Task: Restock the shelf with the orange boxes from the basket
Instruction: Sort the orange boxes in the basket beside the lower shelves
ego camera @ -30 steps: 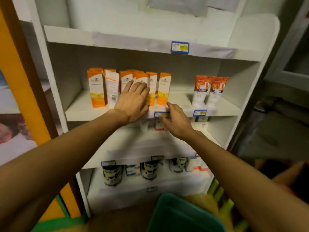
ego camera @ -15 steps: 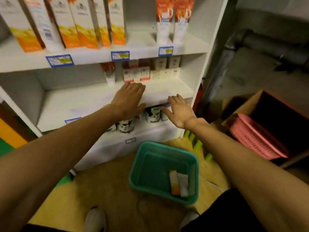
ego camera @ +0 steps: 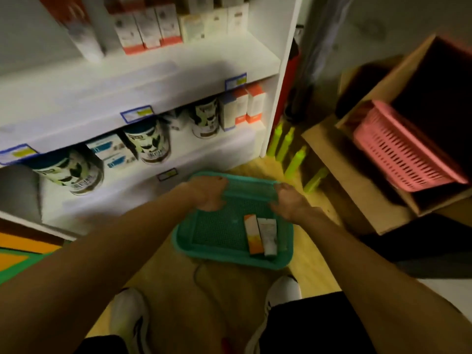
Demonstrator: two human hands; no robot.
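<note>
A teal basket (ego camera: 184,241) stands on the floor in front of the white shelf unit (ego camera: 153,80). Two boxes lie side by side in its near right corner: an orange box (ego camera: 253,235) and a second box (ego camera: 268,236) showing its pale side. My left hand (ego camera: 208,194) curls over the basket's far rim on the left. At the right end of that same rim, my right hand (ego camera: 288,201) grips it too. The upper shelf with the row of orange boxes is out of view.
Printed tins (ego camera: 148,141) and small boxes (ego camera: 242,106) fill the lower shelves. To the right, a pink basket (ego camera: 401,154) sits in a cardboard box (ego camera: 357,190), with green bottles (ego camera: 293,159) on the floor beside it. My white shoes (ego camera: 127,312) stand just behind the teal basket.
The view has dropped from the upper shelves to the floor. Both hands left the shelf edges, came down and took hold of the teal basket's far rim.
</note>
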